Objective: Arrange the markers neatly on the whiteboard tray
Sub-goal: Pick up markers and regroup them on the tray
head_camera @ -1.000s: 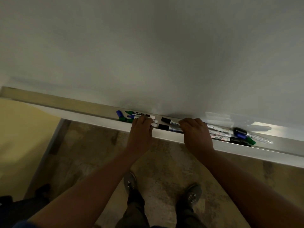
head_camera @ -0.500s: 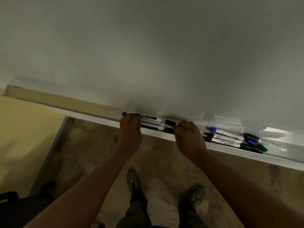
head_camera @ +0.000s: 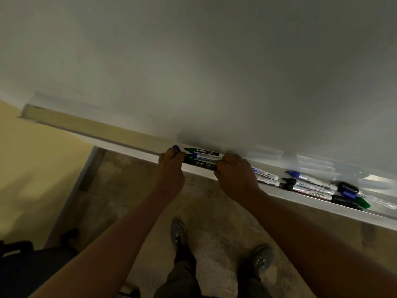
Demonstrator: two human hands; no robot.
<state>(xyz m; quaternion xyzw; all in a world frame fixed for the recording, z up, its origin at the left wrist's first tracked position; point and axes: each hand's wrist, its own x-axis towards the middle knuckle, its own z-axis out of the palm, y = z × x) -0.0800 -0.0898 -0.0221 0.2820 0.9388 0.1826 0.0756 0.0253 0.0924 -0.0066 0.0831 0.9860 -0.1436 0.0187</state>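
A long metal whiteboard tray (head_camera: 107,131) runs from upper left to lower right under the whiteboard (head_camera: 214,61). Three markers lie side by side in it: a green-capped one (head_camera: 202,151) at the back, a blue-capped one (head_camera: 203,157) in the middle, a dark one (head_camera: 199,163) at the front. My left hand (head_camera: 170,166) clasps their left ends and my right hand (head_camera: 235,175) their right ends, pressing the bundle together. A blue cap (head_camera: 176,147) shows just behind my left fingers. Further right lie two white markers (head_camera: 265,176) and a loose pile of several markers (head_camera: 322,188).
The tray's left stretch is bare up to its end (head_camera: 28,112). Below are a speckled floor (head_camera: 129,190), my two shoes (head_camera: 178,233), a yellow wall (head_camera: 32,168) at the left and a dark chair (head_camera: 32,265) at the lower left corner.
Both hands have slid the left group of markers together and leftward along the tray; the markers now lie parallel between my hands. The camera has also shifted.
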